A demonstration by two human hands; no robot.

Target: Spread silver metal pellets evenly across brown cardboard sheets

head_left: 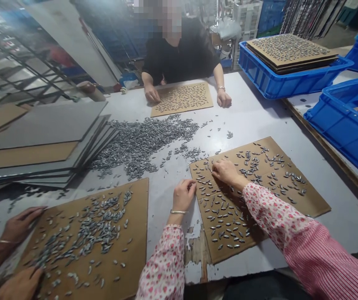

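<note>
A brown cardboard sheet (262, 204) lies in front of me, bearing many small grey spindle-shaped metal pieces (222, 206). On its left part the pieces are spread out singly; towards the far right they lie in loose clumps. My right hand (225, 171) reaches over the sheet's far left part, fingertips pinched down among the pieces; what they hold is hidden. Beside the sheet's left edge is my left hand (182, 196), fingers curled together and tips at the edge. Whether anything is between them I cannot make out.
A big heap of metal pieces (141, 141) lies mid-table. Left stand stacked boards (41, 125) and another person's hands (21, 227) at a second sheet (135, 233). Opposite, a person (182, 58) handles a third sheet (208, 98). Blue crates (260, 79) hold loaded sheets at right.
</note>
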